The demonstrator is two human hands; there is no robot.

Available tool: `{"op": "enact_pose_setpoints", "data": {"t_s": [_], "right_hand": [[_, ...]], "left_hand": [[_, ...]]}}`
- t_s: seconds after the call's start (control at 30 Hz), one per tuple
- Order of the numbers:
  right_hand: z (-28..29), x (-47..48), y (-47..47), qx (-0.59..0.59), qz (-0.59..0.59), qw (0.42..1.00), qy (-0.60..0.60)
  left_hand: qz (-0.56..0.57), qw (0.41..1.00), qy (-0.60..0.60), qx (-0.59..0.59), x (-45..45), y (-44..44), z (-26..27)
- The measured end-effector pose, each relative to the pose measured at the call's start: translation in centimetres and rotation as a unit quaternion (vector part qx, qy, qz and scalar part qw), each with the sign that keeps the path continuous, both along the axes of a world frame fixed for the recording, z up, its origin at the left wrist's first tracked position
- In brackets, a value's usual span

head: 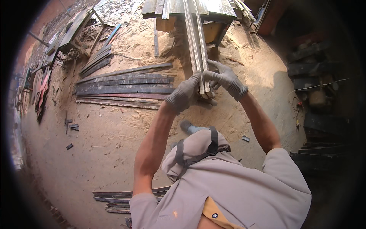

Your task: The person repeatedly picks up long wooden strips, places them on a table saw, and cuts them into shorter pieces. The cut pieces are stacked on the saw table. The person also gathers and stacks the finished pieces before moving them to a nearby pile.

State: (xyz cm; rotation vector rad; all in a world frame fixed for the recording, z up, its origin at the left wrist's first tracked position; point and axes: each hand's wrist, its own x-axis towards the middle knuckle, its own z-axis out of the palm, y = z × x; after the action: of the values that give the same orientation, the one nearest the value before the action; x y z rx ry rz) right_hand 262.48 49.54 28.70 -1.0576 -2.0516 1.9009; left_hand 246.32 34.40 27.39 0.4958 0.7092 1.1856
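Observation:
Long, narrow wooden strips point(193, 37), apparently plywood set on edge, run from the work table point(220, 8) towards me in two close groups. My left hand point(183, 93), in a grey knit glove, holds the near ends from the left. Its thumb lies against the strips, and gloved fingertips show beneath the ends. Also gloved, my right hand point(226, 78) grips the right-hand group point(202, 43) a little farther up, with the thumb across the top and the index finger stretched along the side. Both near ends stick out just past my hands, above the floor.
Dark-faced planks point(123, 86) lie in a row on the dusty floor at left, with a smaller stack point(97, 61) beyond. More strips point(114, 197) lie by my left elbow. A second table point(75, 31) stands far left. Small offcuts point(245, 138) dot the floor; dark clutter point(311, 83) lines the right.

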Motion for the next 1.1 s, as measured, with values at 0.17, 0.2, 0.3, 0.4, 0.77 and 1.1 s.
{"op": "enact_pose_setpoints", "data": {"t_s": [0.17,0.2,0.3,0.4,0.77,1.1], "right_hand": [[2.2,-0.8,0.0,0.011,0.015,1.0,-0.015],[2.5,-0.9,-0.2,0.032,0.022,0.999,-0.022],[3.1,-1.1,-0.4,0.029,0.046,0.998,0.007],[2.6,-1.6,-0.4,0.027,0.011,1.0,-0.009],[2.1,-7.3,2.6,0.051,-0.079,0.995,0.031],[3.4,-6.8,3.9,-0.119,-0.055,0.975,0.18]], "left_hand": [[0.014,1.0,-0.018,-0.003,0.0,-0.3,1.4],[0.018,0.999,-0.028,-0.001,0.1,-0.3,1.4],[0.057,0.997,-0.052,-0.01,0.6,-0.2,1.5],[0.069,0.996,-0.056,-0.024,1.1,-0.1,1.6],[0.097,0.985,0.124,0.075,1.0,0.3,2.2],[0.171,0.949,0.222,0.141,0.4,-1.5,1.0]]}}
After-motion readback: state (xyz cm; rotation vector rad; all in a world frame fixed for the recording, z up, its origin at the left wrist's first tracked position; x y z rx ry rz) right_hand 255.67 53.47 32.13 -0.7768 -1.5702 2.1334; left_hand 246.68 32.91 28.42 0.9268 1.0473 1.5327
